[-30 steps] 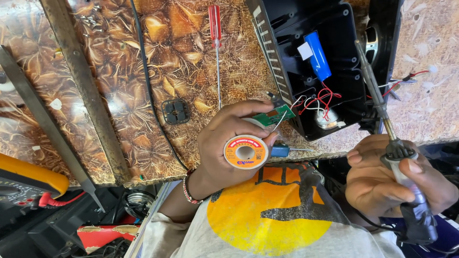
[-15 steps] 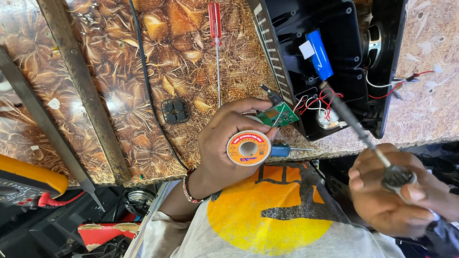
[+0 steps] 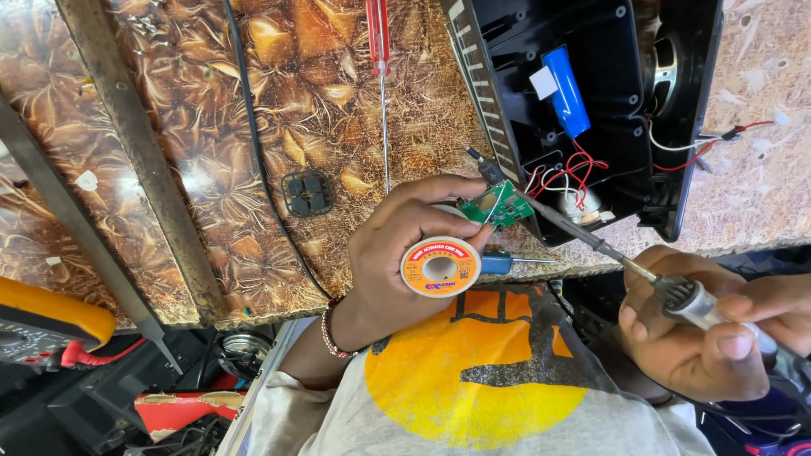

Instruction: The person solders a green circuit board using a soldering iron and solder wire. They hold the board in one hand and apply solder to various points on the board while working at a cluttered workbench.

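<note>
My left hand grips an orange-and-white solder spool and pinches a small green circuit board at its fingertips. Red and white wires run from the board into an open black plastic housing that holds a blue cylindrical battery and a speaker. My right hand, low at the right, holds a soldering iron by its handle. The iron's shaft slants up to the left, with its tip at the upper edge of the green board.
A red-handled screwdriver lies on the brown patterned tabletop, with a small black square part and a black cable near it. A blue-handled tool sits by the spool. A yellow multimeter rests at lower left.
The soldering iron has swung from nearly upright to a slant, and its tip has moved left onto the green board. My right hand shifted lower. My left hand has barely moved.
</note>
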